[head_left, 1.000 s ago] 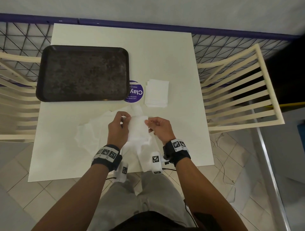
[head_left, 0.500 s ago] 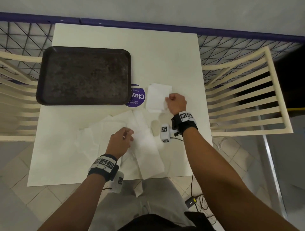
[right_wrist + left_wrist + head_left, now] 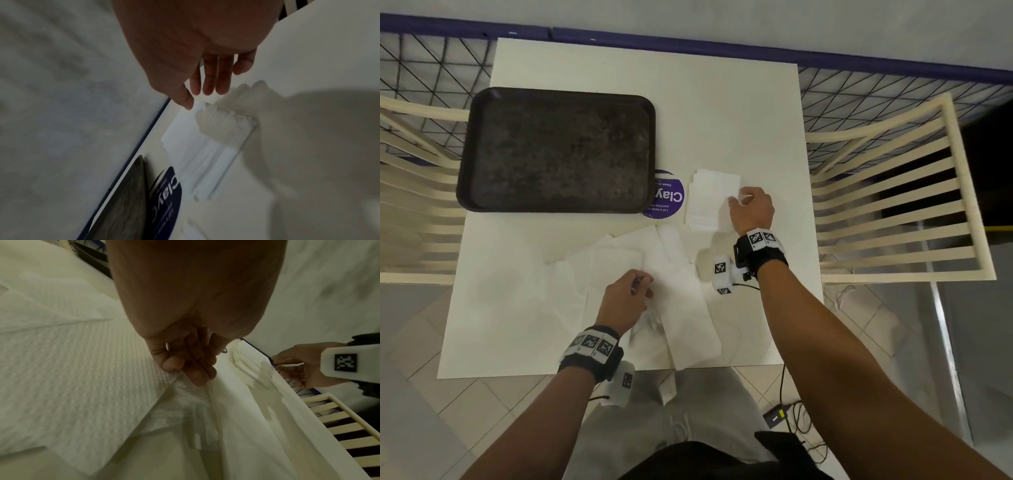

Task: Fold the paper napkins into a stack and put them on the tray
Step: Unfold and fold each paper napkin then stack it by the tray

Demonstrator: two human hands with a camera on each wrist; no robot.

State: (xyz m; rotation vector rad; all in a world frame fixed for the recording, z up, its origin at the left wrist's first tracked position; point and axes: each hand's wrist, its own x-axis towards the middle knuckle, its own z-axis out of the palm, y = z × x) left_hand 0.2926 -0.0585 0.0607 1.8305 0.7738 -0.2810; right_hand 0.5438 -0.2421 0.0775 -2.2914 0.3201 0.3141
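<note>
A stack of folded white napkins [image 3: 709, 200] lies on the table just right of the dark tray [image 3: 556, 150], which holds nothing. My right hand [image 3: 743, 199] is at the stack's right edge. Its thumb [image 3: 186, 101] and fingers pinch the near corner of the top folded napkin [image 3: 185, 139]. Several unfolded napkins [image 3: 674, 294] are spread overlapping near the front edge. My left hand [image 3: 643, 285] rests on them with curled fingers [image 3: 194, 374], pinching the edge of a textured napkin [image 3: 86, 369].
The white table [image 3: 722, 113] stands between two cream slatted chairs [image 3: 893, 205]. A round purple sticker [image 3: 667, 198] lies between tray and stack. One napkin [image 3: 667, 387] hangs over the table's front edge. A cable and adapter [image 3: 777, 416] lie on the tiled floor.
A second ago both hands held a napkin at the table's front. The right hand has carried it to the stack, and the left has dropped onto the loose napkins.
</note>
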